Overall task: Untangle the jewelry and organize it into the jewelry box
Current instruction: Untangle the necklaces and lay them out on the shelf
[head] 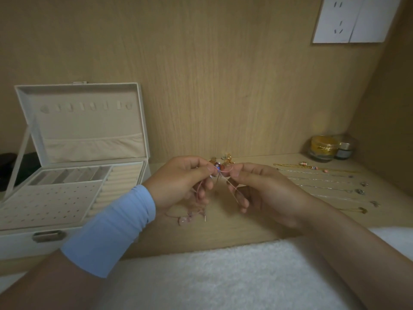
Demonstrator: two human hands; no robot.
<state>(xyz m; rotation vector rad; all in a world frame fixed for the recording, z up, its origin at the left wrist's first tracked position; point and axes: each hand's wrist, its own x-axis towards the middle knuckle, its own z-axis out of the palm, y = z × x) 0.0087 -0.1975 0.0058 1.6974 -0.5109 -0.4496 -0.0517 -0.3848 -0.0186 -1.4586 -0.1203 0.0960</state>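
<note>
My left hand [181,180] and my right hand [261,186] hold a tangle of thin chains and pink cord with small coloured beads [220,170] between them, just above the wooden desk. Each hand pinches the tangle with thumb and forefinger. A pink cord with pale pink stones [187,217] hangs from the tangle and lies on the desk below my left hand. The cream jewelry box [73,182] stands open at the left, its lid upright and its ring rolls and earring panel showing. Several necklaces [324,182] lie stretched out in rows to the right.
Small gold pieces [228,158] lie by the back wall behind my hands. A yellow jar [323,147] and a smaller dark jar [345,151] stand in the far right corner. A white fluffy cloth [212,276] covers the front edge. Wall sockets [355,19] sit at upper right.
</note>
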